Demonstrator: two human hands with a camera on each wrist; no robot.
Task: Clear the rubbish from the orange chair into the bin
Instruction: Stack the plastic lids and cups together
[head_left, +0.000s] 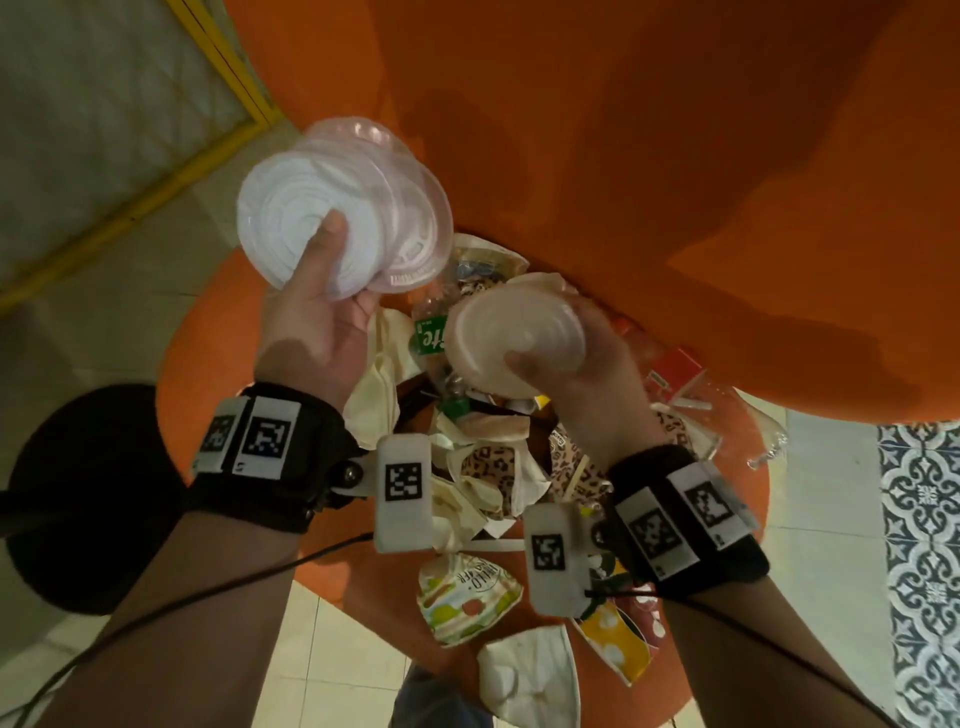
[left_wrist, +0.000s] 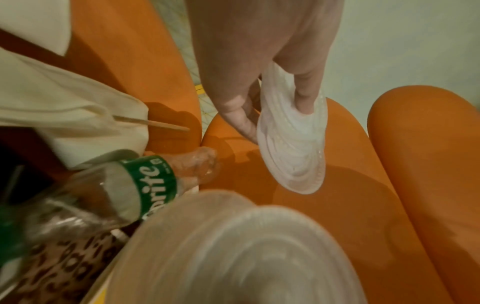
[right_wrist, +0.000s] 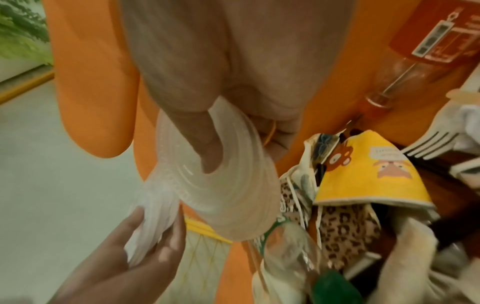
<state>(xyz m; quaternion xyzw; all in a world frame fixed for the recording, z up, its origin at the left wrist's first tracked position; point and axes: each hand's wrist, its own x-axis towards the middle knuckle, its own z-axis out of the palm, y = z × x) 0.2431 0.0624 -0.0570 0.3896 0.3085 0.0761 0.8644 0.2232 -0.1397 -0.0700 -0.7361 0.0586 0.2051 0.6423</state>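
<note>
Rubbish (head_left: 498, 457) heaped on the orange chair (head_left: 623, 156) seat under your wrists | right hand (head_left: 582, 364) pinches one clear lid (head_left: 514, 338) just above it | left hand (head_left: 317, 312) grips stacked lids (head_left: 337, 208), higher, farther left | bin unseen

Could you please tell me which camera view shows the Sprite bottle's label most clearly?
The left wrist view: the Sprite bottle lies close up, its green label lettering readable. The head view shows only a sliver of label between the hands; the right wrist view shows just its blurred clear body and green cap.
</note>
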